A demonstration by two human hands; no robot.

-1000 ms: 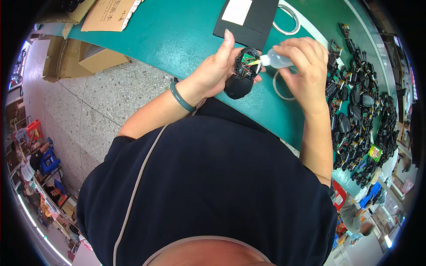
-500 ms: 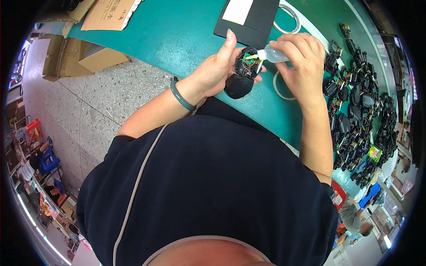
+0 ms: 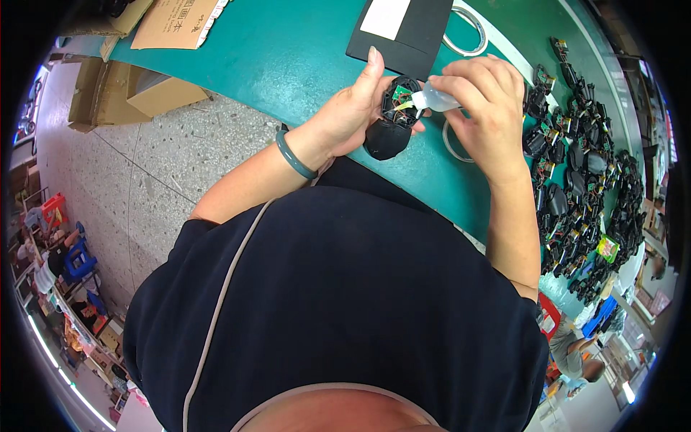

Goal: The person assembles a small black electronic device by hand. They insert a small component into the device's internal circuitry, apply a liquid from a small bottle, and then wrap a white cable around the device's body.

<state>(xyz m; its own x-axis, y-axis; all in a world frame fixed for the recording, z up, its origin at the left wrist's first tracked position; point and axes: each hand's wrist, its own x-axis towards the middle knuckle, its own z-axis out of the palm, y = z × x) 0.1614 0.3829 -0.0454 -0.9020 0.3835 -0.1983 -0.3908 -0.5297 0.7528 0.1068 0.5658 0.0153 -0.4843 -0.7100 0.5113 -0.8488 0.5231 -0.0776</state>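
My left hand [image 3: 358, 108] holds an opened black device [image 3: 389, 138], its housing swung apart so a green circuit board [image 3: 402, 94] and thin wires show. The thumb points up and away from the device, while the fingers support it from beneath. In my right hand [image 3: 489, 108] is a small translucent squeeze bottle [image 3: 439, 99] with a white cap and a narrow yellowish tip. The bottle lies tilted toward the left, its tip over the inside of the device near the wires. Whether the tip touches anything there I cannot tell.
Many opened black devices with boards and wires [image 3: 576, 173] cover the right of the green table [image 3: 288, 65]. A black folder [image 3: 425, 43] with white paper and a tape roll [image 3: 466, 32] lie at the back. Cardboard boxes [image 3: 115, 93] stand left. A person [image 3: 568, 353] is at lower right.
The bottle's tip has shifted slightly left and down within the open device, my right hand moving with it. My left hand and the device stay almost in place.
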